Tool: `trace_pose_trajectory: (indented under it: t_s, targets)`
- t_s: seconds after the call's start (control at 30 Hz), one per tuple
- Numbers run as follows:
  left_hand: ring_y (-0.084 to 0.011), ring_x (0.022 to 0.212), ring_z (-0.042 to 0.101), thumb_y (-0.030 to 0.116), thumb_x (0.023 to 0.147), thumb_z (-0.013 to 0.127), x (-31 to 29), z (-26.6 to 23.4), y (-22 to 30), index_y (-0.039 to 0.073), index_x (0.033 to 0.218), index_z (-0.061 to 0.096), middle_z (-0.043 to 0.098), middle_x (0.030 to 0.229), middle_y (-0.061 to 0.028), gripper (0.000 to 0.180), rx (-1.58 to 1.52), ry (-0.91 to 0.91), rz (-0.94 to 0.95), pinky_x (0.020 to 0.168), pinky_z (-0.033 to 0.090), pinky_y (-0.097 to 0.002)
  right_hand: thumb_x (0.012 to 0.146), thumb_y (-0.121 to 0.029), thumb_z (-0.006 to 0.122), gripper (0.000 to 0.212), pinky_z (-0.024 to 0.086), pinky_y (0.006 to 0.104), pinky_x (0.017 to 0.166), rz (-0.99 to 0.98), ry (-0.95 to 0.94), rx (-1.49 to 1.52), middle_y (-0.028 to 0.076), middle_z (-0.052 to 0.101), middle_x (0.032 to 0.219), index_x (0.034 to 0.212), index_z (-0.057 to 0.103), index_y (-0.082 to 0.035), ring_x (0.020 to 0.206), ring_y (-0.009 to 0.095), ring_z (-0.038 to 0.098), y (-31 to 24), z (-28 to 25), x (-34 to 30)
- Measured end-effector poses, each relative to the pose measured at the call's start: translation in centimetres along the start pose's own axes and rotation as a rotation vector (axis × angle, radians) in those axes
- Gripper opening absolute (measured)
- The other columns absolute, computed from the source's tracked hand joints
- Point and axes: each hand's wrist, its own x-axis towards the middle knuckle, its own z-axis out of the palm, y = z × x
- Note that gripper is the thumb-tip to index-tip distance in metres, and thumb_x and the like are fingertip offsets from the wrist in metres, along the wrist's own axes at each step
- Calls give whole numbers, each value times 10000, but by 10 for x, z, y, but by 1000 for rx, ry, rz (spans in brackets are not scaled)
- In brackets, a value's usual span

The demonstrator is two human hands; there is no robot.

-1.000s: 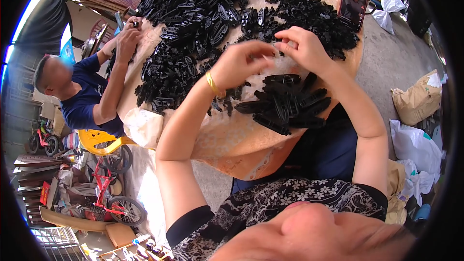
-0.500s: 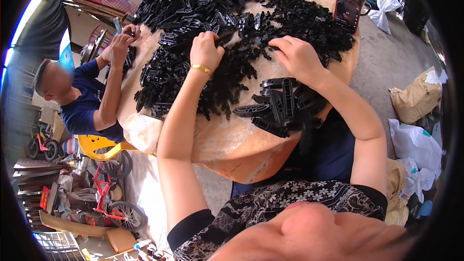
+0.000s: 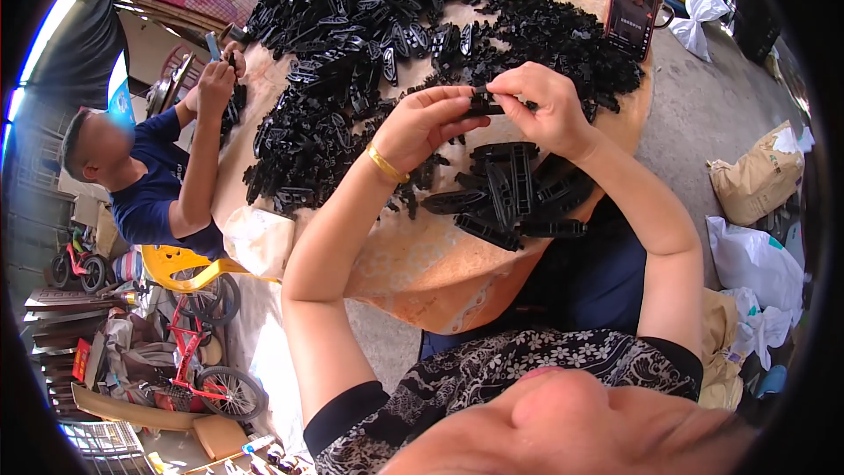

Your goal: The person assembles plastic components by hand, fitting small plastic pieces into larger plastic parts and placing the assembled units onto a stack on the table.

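Both hands meet over the table (image 3: 400,251), above the small black parts. My left hand (image 3: 426,123), with a gold bracelet at its wrist, grips one end of a black plastic piece (image 3: 481,105). My right hand (image 3: 543,105) pinches the piece's other end between thumb and fingers; much of it is hidden by the fingers. Just below them lies a small pile of long black plastic parts (image 3: 523,189) near the table's front edge. A wide heap of small dark pieces (image 3: 294,145) spreads to the left and behind, with long slotted parts (image 3: 360,0) among it.
A phone (image 3: 631,13) stands upright at the far right edge, a cup handle beside it. At the left, another person (image 3: 167,167) works with small parts in both hands. A yellow chair (image 3: 189,268) and a red bicycle (image 3: 189,343) stand left; sacks (image 3: 756,176) lie right.
My left hand has moved right from the heap and turned to meet the right hand. A black piece now shows between them. The other person's hands have shifted slightly.
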Motion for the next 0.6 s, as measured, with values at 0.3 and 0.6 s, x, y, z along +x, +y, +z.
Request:
trace_pose_trajectory:
  t_s: [0.3, 0.6]
  targets:
    - [-259, 989, 623, -23, 857, 563, 2, -2, -8, -22, 1151, 520, 591, 1096, -143, 297, 94, -18, 37, 889, 508, -316, 707, 14, 650, 135, 503, 316, 675, -49, -20, 18, 70, 656, 826, 834, 641, -31, 748, 239, 614, 1, 1, 0]
    - [-194, 875, 644, 53, 894, 551, 1, 9, -11, 5, 1171, 499, 602, 1026, -94, 287, 80, 69, 111, 831, 532, -299, 722, 17, 643, 125, 499, 317, 659, 105, 26, 95, 89, 648, 817, 837, 632, -33, 728, 249, 609, -1, 4, -3]
